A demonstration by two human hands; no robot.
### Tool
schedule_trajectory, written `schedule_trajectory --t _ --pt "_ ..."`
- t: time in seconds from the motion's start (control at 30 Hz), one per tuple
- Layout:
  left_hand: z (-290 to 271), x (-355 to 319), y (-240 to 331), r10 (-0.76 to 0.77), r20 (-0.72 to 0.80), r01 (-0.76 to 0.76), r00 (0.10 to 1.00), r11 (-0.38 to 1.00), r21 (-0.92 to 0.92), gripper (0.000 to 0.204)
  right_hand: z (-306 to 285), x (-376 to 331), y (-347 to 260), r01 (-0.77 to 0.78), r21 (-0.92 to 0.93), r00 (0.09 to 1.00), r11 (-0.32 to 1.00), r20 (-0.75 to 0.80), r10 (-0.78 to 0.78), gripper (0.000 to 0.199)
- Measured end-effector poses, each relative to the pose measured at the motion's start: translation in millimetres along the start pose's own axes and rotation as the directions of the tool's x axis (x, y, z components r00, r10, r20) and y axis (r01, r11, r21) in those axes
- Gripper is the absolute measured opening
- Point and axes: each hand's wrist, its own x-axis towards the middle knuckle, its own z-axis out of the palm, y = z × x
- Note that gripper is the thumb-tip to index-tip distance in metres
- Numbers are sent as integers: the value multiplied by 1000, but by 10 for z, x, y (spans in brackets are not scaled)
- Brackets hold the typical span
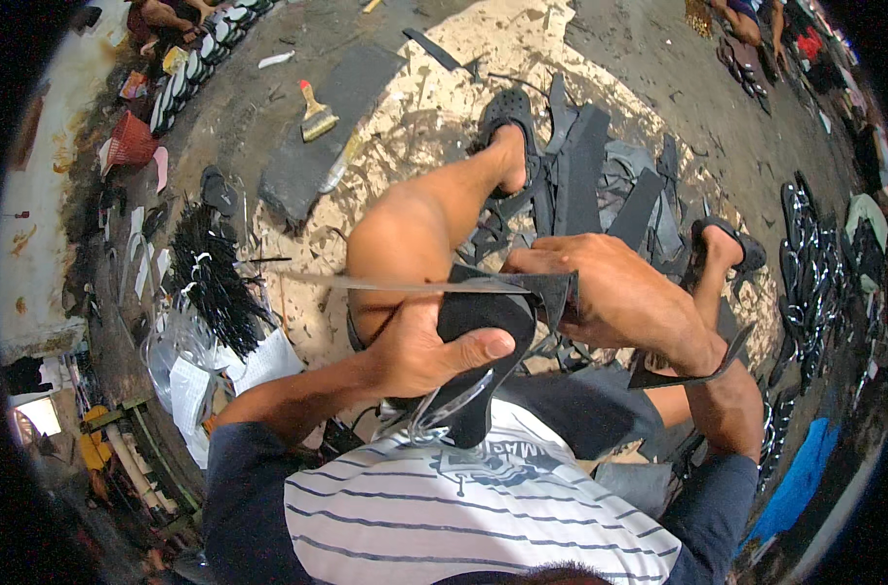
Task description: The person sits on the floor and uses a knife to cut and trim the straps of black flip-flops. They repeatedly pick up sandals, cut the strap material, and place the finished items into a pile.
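Note:
My left hand grips a black sandal with clear straps, its thumb pressed on the upper face. The sandal is held tilted over my lap, against the bent left knee. Along its far edge lies the long, thin, greyish blade of a knife, pointing left. My right hand is closed at the blade's right end; its handle is hidden in the fingers. A pointed flap of black sheet stands out between the blade and the right fingers. Another bent black strip crosses at my right wrist.
Black offcuts pile up beyond my hands on a scrap-strewn light sheet. A brush rests on a dark slab. Bundled black straps lie left, strung sandals right. Other people sit at the far edges.

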Motion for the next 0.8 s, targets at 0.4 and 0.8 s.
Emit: schedule_trajectory --t 0.4,0.8 --pt "110 306 -62 -175 294 -2 940 856 517 87 -256 -405 -7 -78 -14 993 997 83 79 55" --pt "455 1172 -390 327 -566 -500 757 847 -180 55 755 -490 287 -208 203 463 957 -841 279 54"
